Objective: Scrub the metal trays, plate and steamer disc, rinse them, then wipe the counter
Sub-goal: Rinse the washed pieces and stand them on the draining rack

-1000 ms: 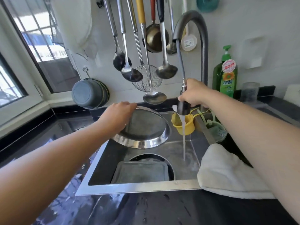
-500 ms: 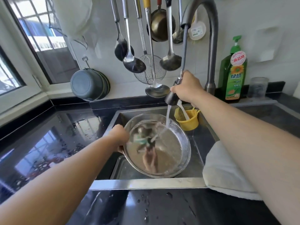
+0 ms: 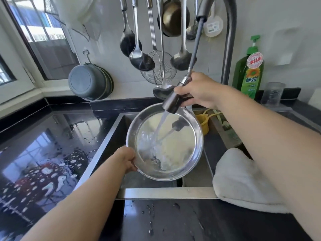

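The round shiny metal plate [image 3: 182, 146] hides most of the steel sink [image 3: 107, 146] floor beneath it. The left hand [image 3: 126, 160] shows only its back; its grip under the plate's lower-left rim is unseen. At the frame's top edge, the hanging metal ladles [image 3: 139, 54] lose their handle tops, and the dark curved faucet [image 3: 229, 49] its arch.

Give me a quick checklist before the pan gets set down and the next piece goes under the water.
1. Left hand grip on pan rim: ok, holding the near-left edge.
2. Right hand grip on sprayer: ok.
3. Water landing inside the pan: ok, stream hits its floor.
4. Pan held over the sink, not the counter: ok.
5. Pan free of suds or residue: cannot tell, water and glare hide it.
6. Counter dry: not ok, droplets in front of the sink and at left.
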